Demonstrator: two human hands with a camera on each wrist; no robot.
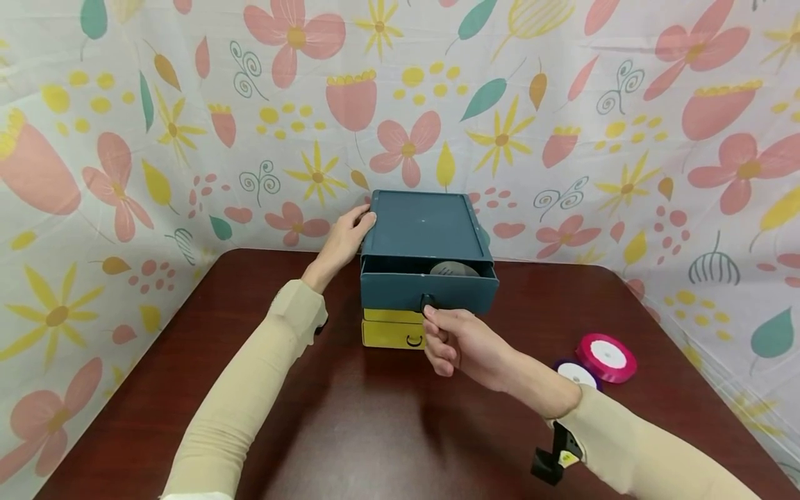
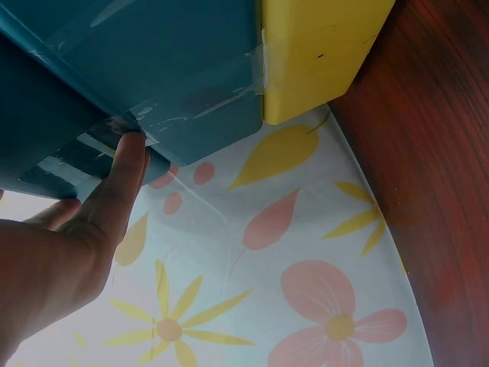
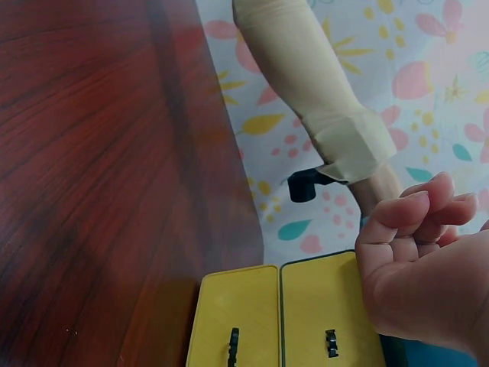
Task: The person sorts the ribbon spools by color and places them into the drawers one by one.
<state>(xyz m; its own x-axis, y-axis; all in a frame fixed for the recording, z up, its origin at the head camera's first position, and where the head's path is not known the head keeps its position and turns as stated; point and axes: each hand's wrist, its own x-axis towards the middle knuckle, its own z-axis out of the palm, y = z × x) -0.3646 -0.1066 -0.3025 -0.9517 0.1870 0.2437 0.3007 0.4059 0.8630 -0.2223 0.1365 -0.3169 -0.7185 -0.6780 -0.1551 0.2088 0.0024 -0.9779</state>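
A blue drawer box (image 1: 425, 226) stands stacked on yellow drawers (image 1: 387, 333) at the back of the table. Its front drawer (image 1: 394, 292) is pulled partway out, and a round grey disc-like thing (image 1: 454, 269) with dark marks shows inside. My right hand (image 1: 465, 344) pinches the black drawer handle (image 1: 427, 300) with the thumb and curled fingers; in the right wrist view the hand (image 3: 420, 260) hides that handle. Against the blue box's left side rests my left hand (image 1: 346, 239), its extended fingers (image 2: 126, 164) touching the side wall in the left wrist view.
Two ribbon spools, one magenta (image 1: 606, 357) and one dark blue (image 1: 578, 375), lie on the dark red table (image 1: 350, 430) right of the drawers. Behind the table hangs a flower-patterned cloth (image 1: 250, 111). Black handles (image 3: 331, 343) stick out from the yellow fronts.
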